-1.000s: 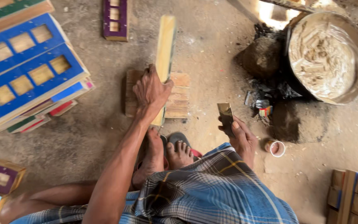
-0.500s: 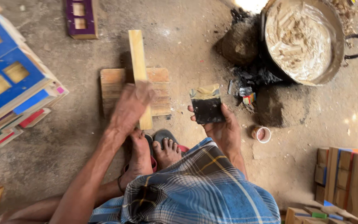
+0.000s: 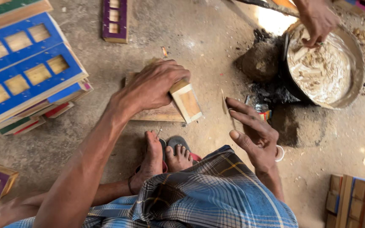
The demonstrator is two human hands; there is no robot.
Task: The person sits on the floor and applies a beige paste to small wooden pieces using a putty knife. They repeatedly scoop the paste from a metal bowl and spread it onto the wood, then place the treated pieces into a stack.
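Two hands work over a wooden block on the floor, the left gripping it, the right spread beside it.

The left hand (image 3: 155,86) wraps its grip over a long wooden block (image 3: 186,101), which lies tilted across a flat plank (image 3: 159,113) at about 12 o'clock from the bare feet (image 3: 165,156). The right hand (image 3: 252,131), at 3 o'clock of the block and just apart from it, has its grip wide, fingers stretched, with a thin wooden sliver (image 3: 225,105) pinched at the fingertips. A stack of blue frames (image 3: 22,71) sits at 9 o'clock, a purple frame (image 3: 115,19) at 12. At 2 o'clock stands a metal pan (image 3: 355,63) of pale paste, where another person's hand (image 3: 315,19) reaches in. A small cup (image 3: 279,153) sits by the right wrist.
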